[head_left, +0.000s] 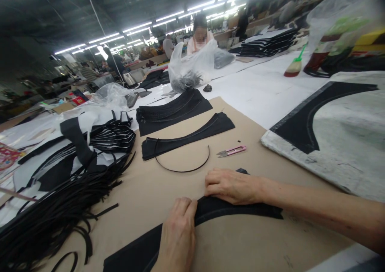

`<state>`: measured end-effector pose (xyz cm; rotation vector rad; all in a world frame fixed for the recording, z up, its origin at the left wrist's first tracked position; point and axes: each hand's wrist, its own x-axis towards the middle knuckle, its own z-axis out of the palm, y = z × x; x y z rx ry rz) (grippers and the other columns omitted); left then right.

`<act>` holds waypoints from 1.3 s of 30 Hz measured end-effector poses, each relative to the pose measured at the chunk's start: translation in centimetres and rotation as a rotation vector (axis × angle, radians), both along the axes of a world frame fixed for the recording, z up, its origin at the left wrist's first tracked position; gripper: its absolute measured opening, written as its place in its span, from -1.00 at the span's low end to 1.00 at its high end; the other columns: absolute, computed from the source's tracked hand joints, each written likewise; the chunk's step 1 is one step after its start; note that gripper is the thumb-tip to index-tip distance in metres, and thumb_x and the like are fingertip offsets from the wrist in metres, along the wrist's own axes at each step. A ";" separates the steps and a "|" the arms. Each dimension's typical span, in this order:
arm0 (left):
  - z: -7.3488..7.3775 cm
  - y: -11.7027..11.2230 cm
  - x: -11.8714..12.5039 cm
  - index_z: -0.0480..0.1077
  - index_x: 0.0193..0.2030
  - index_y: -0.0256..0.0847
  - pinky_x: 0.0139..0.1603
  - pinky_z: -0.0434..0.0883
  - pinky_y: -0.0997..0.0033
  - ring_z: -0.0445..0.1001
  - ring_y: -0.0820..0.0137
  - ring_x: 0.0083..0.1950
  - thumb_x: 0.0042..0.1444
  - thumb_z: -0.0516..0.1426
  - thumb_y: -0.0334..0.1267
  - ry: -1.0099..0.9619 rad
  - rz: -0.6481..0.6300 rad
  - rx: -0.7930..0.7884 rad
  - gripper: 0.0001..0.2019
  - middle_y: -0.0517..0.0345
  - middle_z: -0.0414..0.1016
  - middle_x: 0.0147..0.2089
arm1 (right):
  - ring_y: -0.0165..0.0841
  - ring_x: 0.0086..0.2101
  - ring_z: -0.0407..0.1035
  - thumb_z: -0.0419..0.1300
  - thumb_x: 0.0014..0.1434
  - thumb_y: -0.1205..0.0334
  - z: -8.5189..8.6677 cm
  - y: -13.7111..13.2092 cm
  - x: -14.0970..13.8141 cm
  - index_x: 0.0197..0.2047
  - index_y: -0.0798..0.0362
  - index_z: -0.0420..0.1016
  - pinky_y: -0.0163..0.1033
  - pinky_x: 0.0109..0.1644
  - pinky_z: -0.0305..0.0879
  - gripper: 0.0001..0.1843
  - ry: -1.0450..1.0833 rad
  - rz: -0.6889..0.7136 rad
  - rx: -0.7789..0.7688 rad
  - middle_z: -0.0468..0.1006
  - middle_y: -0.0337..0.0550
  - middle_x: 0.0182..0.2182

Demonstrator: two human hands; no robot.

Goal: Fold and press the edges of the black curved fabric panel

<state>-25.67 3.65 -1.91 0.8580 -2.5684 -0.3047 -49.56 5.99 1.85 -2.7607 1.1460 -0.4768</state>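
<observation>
A curved black fabric piece [240, 210] lies on the tan board [150, 187] close to me. My left hand [177, 234] lies on its left part, fingers curled over the upper edge. My right hand [231, 185] presses flat on its middle, fingers together and pointing left. Just beyond the hands a thin black curved strip [183, 170] lies loose. Pink thread snips [231, 151] lie to the right of that strip.
Two stacks of curved black pieces [186, 135] [173, 110] lie further back. A heap of black strips [60, 208] fills the left. A grey padded board with a black piece [300, 127] sits at right. Another person [200, 35] works behind a plastic bag [189, 69].
</observation>
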 end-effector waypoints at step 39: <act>-0.9 0.8 0.7 0.25 0.25 -0.26 -0.01 0.44 0.34 0.35 0.30 -0.07 0.13 -0.10 -0.60 -0.146 -0.036 -0.185 -0.46 0.03 0.42 -0.11 | -0.33 -0.29 0.24 -0.03 0.29 0.44 -0.2 0.5 -2.8 -0.22 0.06 0.40 -0.20 -0.18 0.04 -0.79 0.068 -0.001 -0.039 0.42 -0.15 -0.30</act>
